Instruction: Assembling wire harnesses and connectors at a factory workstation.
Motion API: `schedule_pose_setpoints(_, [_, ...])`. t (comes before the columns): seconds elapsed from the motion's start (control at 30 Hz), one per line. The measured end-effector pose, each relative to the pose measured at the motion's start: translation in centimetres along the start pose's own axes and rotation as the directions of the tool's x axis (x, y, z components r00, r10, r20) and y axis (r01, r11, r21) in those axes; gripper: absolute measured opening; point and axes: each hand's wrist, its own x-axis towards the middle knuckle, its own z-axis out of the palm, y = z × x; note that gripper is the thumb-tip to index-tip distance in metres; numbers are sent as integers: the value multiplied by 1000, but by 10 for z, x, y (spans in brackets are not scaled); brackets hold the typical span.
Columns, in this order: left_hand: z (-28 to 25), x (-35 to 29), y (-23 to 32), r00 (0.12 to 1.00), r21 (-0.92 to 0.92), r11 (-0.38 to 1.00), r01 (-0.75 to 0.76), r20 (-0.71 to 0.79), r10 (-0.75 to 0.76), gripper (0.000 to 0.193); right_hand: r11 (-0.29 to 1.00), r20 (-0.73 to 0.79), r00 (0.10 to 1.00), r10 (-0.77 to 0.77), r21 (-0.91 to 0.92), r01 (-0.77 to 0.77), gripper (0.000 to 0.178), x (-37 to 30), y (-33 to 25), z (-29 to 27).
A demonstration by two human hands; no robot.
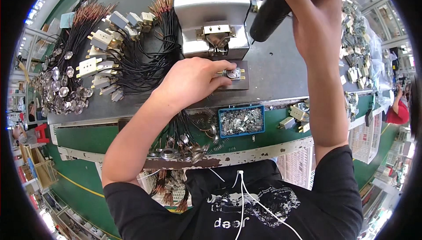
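Observation:
My left hand (193, 79) pinches a small thermostat-like part (233, 74) with a round metal face and brass tabs. That part rests on a flat metal block (246, 81) in front of a grey metal machine (212, 9). In the machine's front slot sits a similar white-topped part (216, 30). At the upper right, my right hand (314, 20) is wrapped round a black cylindrical power screwdriver (270, 16), its thin tip pointing down and left. The right hand is slightly smeared by motion, and the tool's upper end is cut off by the frame edge.
Wired thermostat parts (105, 40) with black leads and copper ends heap up on the left. A blue tray (241, 136) of small metal clips lies near the front edge. More loose parts (358, 42) cover the right side. People sit beyond the bench on both sides.

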Motion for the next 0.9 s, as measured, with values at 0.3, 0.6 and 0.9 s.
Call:
schedule_pose_setpoints(0.3, [11,-3,-7,999,-3,999,-38,-37,38,34,986,21,991,128,101,-130,25,0,-9,32])
schedule_pose_setpoints(0.6, [11,-3,-4,1000,46,999,5,3,-5,36,971,-19,1000,25,238,-20,13,-2,-3,53])
schedule_pose_setpoints(0.9, [15,-4,-4,999,36,999,-29,-32,30,31,571,-94,880,-466,727,380,17,14,46,81])
